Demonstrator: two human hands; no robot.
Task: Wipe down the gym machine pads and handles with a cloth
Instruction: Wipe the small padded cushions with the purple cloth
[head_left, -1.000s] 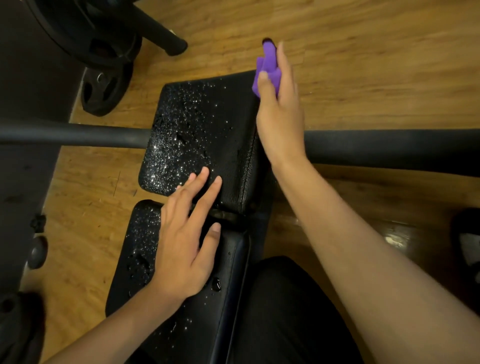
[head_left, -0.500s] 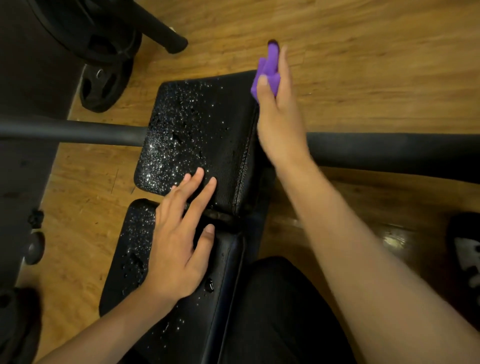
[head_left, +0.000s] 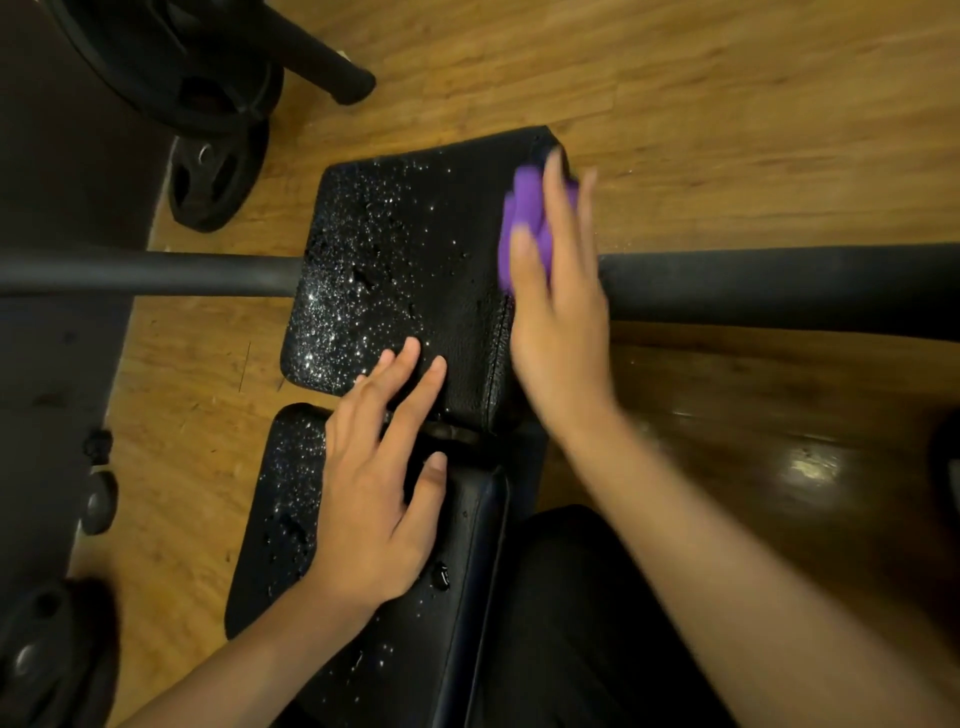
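Far left: black round weight plates (head_left: 213, 176) on wood floor (head_left: 727, 104). Black horizontal bar (head_left: 150, 273) runs behind wet black vinyl back pad (head_left: 384, 270); droplets also on black vinyl seat pad (head_left: 291, 499) below. Left hand (head_left: 374, 493) flat, fingers spread, resting across the gap between both pads. Purple cloth (head_left: 524, 208) sits on back pad's right edge under right hand (head_left: 558, 312), fingers straight, pressing it; blurred.
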